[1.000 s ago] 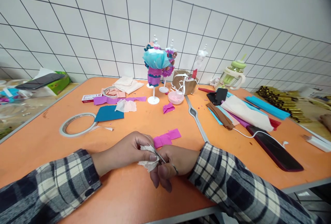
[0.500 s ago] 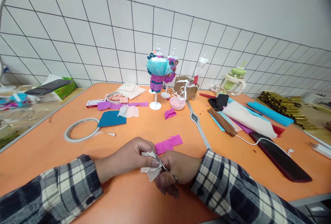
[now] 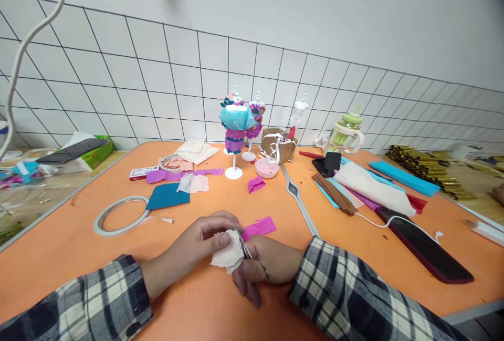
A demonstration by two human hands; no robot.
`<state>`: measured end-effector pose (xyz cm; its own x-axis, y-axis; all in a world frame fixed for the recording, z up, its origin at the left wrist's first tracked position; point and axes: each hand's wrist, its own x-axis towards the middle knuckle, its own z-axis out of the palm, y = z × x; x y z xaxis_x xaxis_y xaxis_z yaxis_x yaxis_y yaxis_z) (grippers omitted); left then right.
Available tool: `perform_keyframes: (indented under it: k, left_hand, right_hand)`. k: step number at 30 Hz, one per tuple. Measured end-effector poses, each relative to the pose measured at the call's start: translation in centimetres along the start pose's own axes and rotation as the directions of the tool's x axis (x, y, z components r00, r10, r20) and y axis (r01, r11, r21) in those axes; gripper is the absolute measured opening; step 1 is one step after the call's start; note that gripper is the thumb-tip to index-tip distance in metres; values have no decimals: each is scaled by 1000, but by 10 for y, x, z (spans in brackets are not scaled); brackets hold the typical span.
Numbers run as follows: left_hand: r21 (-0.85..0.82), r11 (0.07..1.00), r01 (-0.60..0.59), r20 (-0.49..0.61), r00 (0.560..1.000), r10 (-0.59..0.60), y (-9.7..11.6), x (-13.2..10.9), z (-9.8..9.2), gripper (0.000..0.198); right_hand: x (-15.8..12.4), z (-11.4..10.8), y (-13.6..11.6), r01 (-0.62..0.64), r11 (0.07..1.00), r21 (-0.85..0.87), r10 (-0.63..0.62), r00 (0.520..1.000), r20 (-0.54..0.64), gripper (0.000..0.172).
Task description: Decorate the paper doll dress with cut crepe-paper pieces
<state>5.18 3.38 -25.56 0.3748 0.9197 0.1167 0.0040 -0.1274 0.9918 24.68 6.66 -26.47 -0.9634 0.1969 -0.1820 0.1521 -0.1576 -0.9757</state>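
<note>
A small piece of white crepe paper [image 3: 229, 252] is pinched between the thumb and fingers of my left hand [image 3: 199, 241]. My right hand [image 3: 268, 259] is closed on small metal scissors [image 3: 246, 250], whose blades lie at the right edge of the white paper. Just behind both hands, a strip of magenta paper [image 3: 260, 228] lies on the orange table [image 3: 197, 304]. Farther back stands a small dress form [image 3: 235, 133] with a turquoise top and purple skirt.
A tape roll [image 3: 122, 215] and blue paper [image 3: 168, 196] lie at left. Behind are a pink bowl [image 3: 266, 168], a brown bag [image 3: 279, 147] and two more dress forms. Paper rolls, a dark case [image 3: 429, 251] and a green-lidded bottle [image 3: 346, 133] are at right.
The view has tilted up, so table items appear lower. The white paper now lies flatter and shows more of its face; my left thumb has moved back to its upper part.
</note>
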Motion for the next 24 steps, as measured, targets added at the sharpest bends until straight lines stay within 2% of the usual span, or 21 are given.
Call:
perform_keyframes:
  k: [3,6,9,14,18,21,24]
  left_hand:
    - [15,1000,24,-36,999,-24,-1,1,0,26]
    - [19,997,73,-37,997,-73,-1,1,1,26]
    - [13,996,90,2,996,-90,-2,0,2,27]
    - [-4,998,55,88,995,-54,-7,0,1,26]
    - [40,999,33,84,996,-36,-8,1,0,26]
    - [64,997,36,61,997,-40,-6,2,0,27]
    - [80,996,44,36,998,-47,-3,2,2,29]
  right_hand:
    - [0,1,0,-6,1000,-28,6,1000,5,71]
    - [0,4,0,-2,999,-33,2,1000,2,73]
    - [0,6,-2,10,1000,-17,-10,1000,-9,74]
    - [-2,8,-4,-50,999,-20,48,997,-67,62]
    - [-3,7,-4,-72,997,-23,72,997,-21,63]
    - [-4,5,-4,-106,993,-51,104,994,-38,60]
    - [-3,3,-4,-63,997,-51,65,998,24,63]
